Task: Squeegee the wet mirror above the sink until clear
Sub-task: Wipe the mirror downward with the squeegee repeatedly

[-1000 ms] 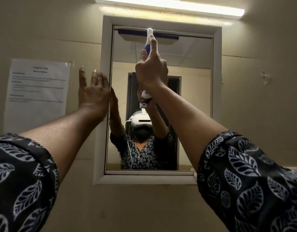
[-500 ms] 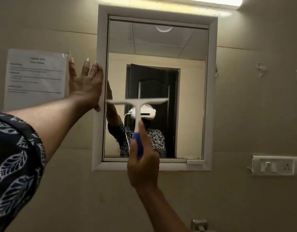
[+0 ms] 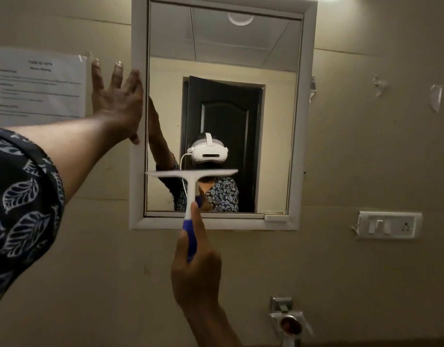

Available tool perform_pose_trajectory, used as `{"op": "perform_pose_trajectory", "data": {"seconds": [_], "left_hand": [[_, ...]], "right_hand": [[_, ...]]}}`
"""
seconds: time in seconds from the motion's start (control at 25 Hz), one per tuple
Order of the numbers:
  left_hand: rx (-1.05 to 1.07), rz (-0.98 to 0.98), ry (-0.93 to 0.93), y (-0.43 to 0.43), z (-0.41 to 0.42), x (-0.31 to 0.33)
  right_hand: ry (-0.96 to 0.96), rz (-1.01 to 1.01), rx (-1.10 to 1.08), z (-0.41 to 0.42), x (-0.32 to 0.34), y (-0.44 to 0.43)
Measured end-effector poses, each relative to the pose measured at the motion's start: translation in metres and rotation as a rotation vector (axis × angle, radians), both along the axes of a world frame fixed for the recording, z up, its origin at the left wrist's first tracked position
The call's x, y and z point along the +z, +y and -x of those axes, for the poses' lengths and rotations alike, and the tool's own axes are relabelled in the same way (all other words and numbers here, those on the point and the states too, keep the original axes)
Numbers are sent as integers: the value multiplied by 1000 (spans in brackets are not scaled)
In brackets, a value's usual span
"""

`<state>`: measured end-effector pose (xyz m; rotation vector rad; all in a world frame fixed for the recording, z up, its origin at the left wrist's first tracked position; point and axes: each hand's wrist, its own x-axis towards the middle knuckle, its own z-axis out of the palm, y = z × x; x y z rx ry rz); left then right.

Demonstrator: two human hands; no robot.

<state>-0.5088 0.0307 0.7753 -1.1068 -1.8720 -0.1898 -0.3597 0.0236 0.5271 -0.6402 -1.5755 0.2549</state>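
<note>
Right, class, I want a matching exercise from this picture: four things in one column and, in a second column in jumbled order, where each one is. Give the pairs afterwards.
Column one
1. squeegee
2. paper notice
3. switch plate
4. left hand

Column two
A. on the wall right of the mirror, by its lower corner
B. spread flat at the mirror's left frame
C. across the lower glass, handle gripped by the right hand
D. stuck to the wall, far left of the mirror

Pairs: 1-C, 2-D, 3-A, 4-B
</note>
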Motion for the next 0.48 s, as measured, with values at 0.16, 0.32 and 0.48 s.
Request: {"op": "perform_pose_trajectory", "data": {"seconds": [0.16, 0.32, 0.48], "left_hand": [[19, -8, 16, 3, -1, -1], [-8, -30, 11, 6, -2, -1], [17, -28, 21, 11, -2, -1]], "right_hand": [[13, 66, -36, 2, -57, -11], [-8, 100, -53, 1, -59, -17], [88, -24, 1, -12, 14, -14]]}}
